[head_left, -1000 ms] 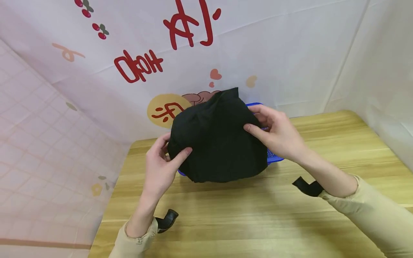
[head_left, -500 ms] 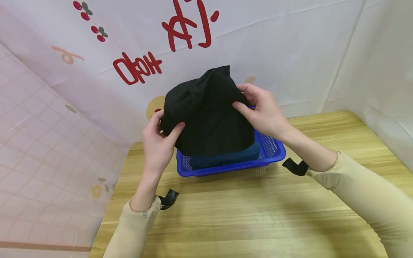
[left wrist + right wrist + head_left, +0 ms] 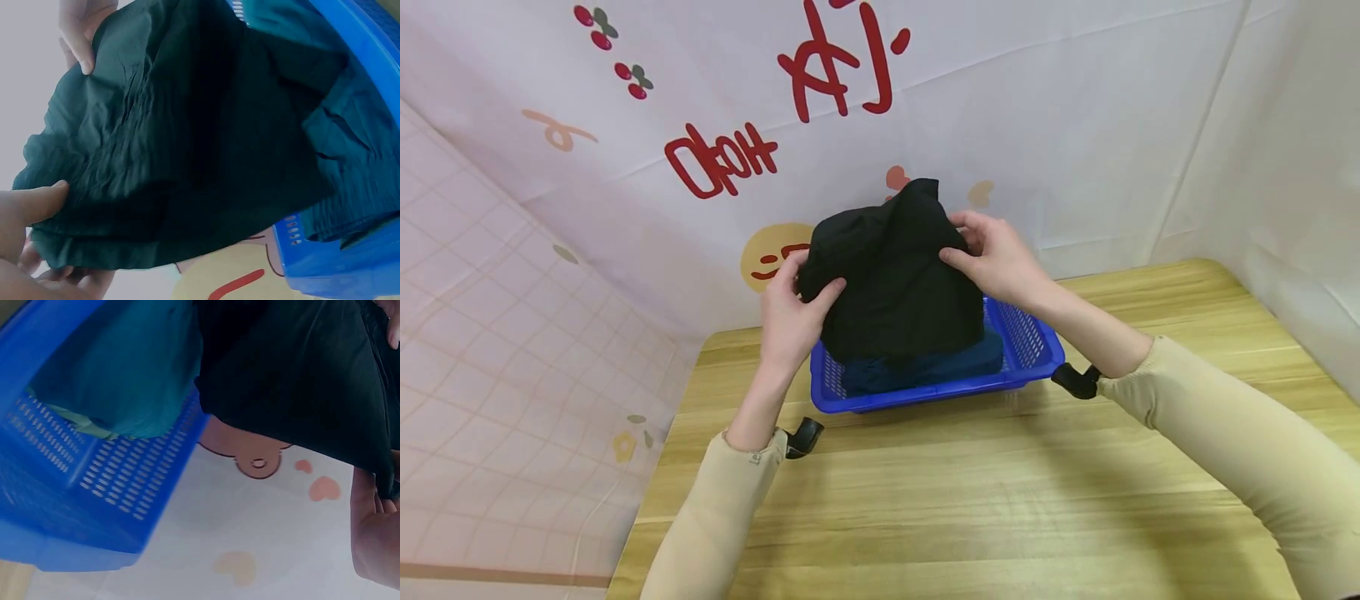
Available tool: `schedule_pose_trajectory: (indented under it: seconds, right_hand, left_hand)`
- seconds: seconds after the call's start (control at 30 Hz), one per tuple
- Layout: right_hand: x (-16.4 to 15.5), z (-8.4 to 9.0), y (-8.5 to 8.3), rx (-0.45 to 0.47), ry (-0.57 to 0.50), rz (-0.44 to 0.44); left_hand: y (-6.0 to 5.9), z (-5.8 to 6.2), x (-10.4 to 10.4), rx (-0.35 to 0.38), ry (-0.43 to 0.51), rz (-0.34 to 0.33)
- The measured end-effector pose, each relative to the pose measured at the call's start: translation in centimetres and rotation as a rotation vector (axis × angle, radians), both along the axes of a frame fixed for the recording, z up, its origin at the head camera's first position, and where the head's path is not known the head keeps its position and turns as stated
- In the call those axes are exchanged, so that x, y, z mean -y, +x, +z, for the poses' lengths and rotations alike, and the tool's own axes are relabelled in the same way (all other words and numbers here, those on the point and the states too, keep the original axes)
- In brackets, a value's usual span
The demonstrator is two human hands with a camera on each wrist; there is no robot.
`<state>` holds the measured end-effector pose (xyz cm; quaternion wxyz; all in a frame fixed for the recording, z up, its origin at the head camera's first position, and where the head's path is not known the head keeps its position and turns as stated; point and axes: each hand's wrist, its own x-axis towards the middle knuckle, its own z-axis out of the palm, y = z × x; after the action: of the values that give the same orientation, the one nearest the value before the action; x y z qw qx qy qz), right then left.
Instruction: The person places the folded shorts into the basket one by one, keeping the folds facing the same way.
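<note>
A folded black garment (image 3: 898, 292) with a gathered, elastic-looking band (image 3: 119, 131) is held up between both hands. My left hand (image 3: 790, 321) pinches its left side, thumb on the near face and fingers behind. On the opposite side, my right hand (image 3: 1000, 258) grips the upper edge in the same way. The lower part of the cloth hangs over a blue plastic basket (image 3: 940, 391). Inside the basket lies a dark teal garment (image 3: 958, 362), partly covered from view by the black one. A paler green edge (image 3: 81, 422) shows beneath the teal cloth in the right wrist view.
The basket stands on a wood-grain table (image 3: 962, 500), near its back edge. Behind rises a white printed cloth backdrop (image 3: 1075, 150), with another patterned panel (image 3: 512, 375) on the left. Black curved pieces (image 3: 805, 437) stick out at both sleeve cuffs.
Both hands lifted the black garment up and away, uncovering the basket and teal garment. Since then the garment has dropped slightly, and the left hand has shifted right, closer to the right hand.
</note>
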<state>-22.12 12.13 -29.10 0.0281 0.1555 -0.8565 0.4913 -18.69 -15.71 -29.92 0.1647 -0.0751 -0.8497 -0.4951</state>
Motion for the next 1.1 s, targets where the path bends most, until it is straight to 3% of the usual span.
schedule_pose_trajectory:
  seconds: [0.17, 0.33, 0.53, 0.8, 0.97, 1.1]
  right_hand:
    - [-0.3, -1.3, -1.6, 0.162, 0.035, 0.042]
    - [-0.5, -3.0, -2.9, 0.338, 0.104, 0.099]
    - [-0.2, -4.2, -3.9, 0.38, 0.237, 0.115]
    - [0.1, -5.4, -4.6, 0.198, 0.591, 0.105]
    - [0.4, -6.0, -3.7, 0.07, 0.684, 0.112]
    - [0.3, -5.9, -2.9, -0.042, 0.733, 0.175]
  left_hand:
    - [-1.2, -1.2, -0.1, 0.148, -0.089, -0.007]
    - [-2.7, -2.6, -0.5, 0.288, -0.239, -0.031]
    - [-4.5, -2.9, -0.5, 0.452, -0.438, -0.084]
    - [-6.0, -4.3, -1.7, 0.513, -0.576, -0.081]
    - [-6.2, -5.2, -2.4, 0.541, -0.693, -0.059]
    - [-6.0, -5.8, -2.2, 0.529, -0.757, -0.065]
